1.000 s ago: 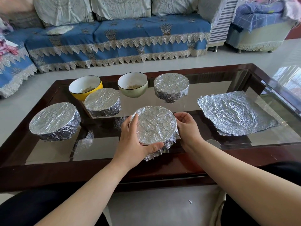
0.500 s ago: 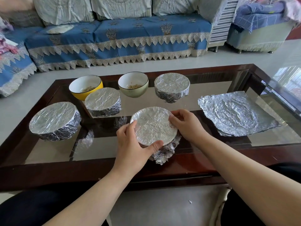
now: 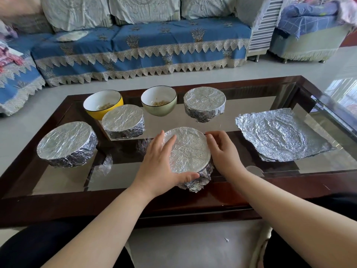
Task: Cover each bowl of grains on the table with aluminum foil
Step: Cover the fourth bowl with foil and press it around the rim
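Note:
A foil-covered bowl [image 3: 188, 149] stands near the front middle of the glass table [image 3: 251, 105]. My left hand [image 3: 157, 161] wraps its left side, fingers on the foil top and thumb curled under the front rim. My right hand [image 3: 222, 151] cups the right side, fingers bent against the rim. Three other foil-covered bowls stand at the left [image 3: 66, 144], centre-left [image 3: 123, 123] and back right [image 3: 204, 104]. A yellow bowl [image 3: 103, 103] and a pale green bowl [image 3: 159, 103] stand uncovered at the back, with grains inside. Loose foil sheets [image 3: 282, 134] lie flat at the right.
The table has a dark wooden frame [image 3: 173, 202] close to my knees. A blue-covered sofa [image 3: 139, 47] runs along the back, and an armchair [image 3: 309, 31] stands at the far right. Pale tiled floor surrounds the table.
My left hand has slid further over the foil top. My right hand has shifted from the bowl's back rim round to its right side. The bowl stays in place.

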